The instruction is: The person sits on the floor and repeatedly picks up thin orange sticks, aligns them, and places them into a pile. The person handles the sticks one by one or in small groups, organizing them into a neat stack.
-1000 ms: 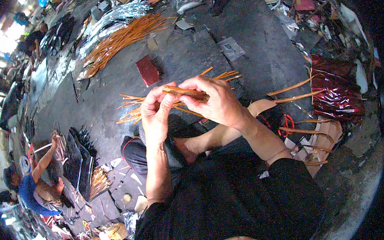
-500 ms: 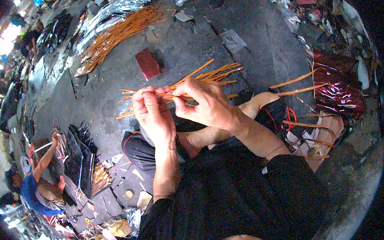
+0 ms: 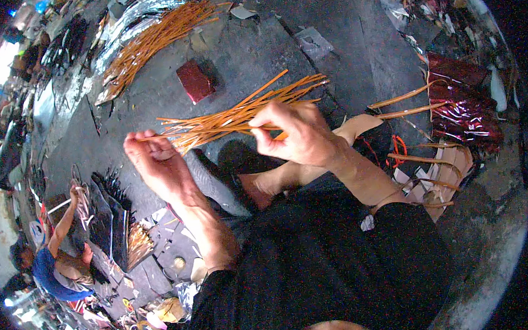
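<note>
The person's left hand (image 3: 158,159) is half open, palm up with fingers loosely bent; a thin orange-brown strip (image 3: 207,131) meets its fingertips, though whether they grip it cannot be told. The right hand (image 3: 295,133) is curled nearly closed, thumb and forefinger pinching the same strip, which stretches almost straight between the two hands. Just beyond them, a loose pile of orange-brown strips (image 3: 243,113) lies on the grey floor (image 3: 257,50). Farther out, ahead of the left hand, sit a dark red block (image 3: 195,81) and a larger orange-brown bundle (image 3: 157,44). Well to the right of the right hand lies a shiny dark red sheet (image 3: 463,107).
</note>
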